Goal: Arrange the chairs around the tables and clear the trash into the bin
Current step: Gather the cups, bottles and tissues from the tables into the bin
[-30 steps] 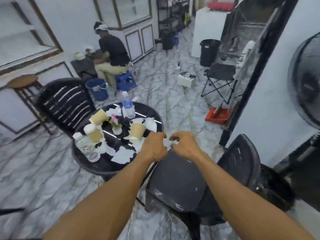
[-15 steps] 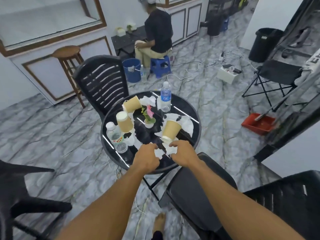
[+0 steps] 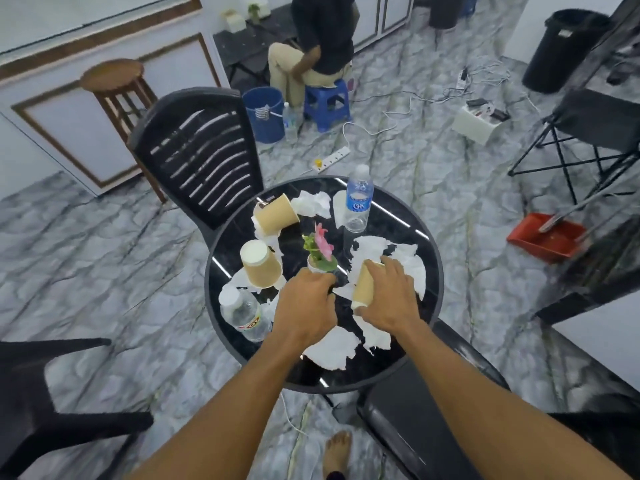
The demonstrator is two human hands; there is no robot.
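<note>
Clean-up scene: one round table point(image 3: 391, 216), three paper cups point(image 3: 275, 214) point(image 3: 260, 264) point(image 3: 363, 285), three water bottles point(image 3: 359, 199) point(image 3: 246, 313) point(image 3: 290, 121), one potted flower point(image 3: 320, 251) and at least six scraps of tissue point(image 3: 329, 348). Also three black plastic chairs point(image 3: 201, 157) point(image 3: 426, 427) point(image 3: 31, 386), one folding chair point(image 3: 595, 126), one wooden stool point(image 3: 114, 77), one blue stool point(image 3: 327, 103), one blue bucket point(image 3: 265, 116), one red dustpan point(image 3: 547, 237), one black bin point(image 3: 561, 50).

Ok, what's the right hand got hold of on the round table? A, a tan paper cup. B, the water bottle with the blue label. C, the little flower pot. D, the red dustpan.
A: the right hand has its fingers over the top of the tan paper cup and its thumb under the rim, with the cup tipped over on the tissues.
</note>
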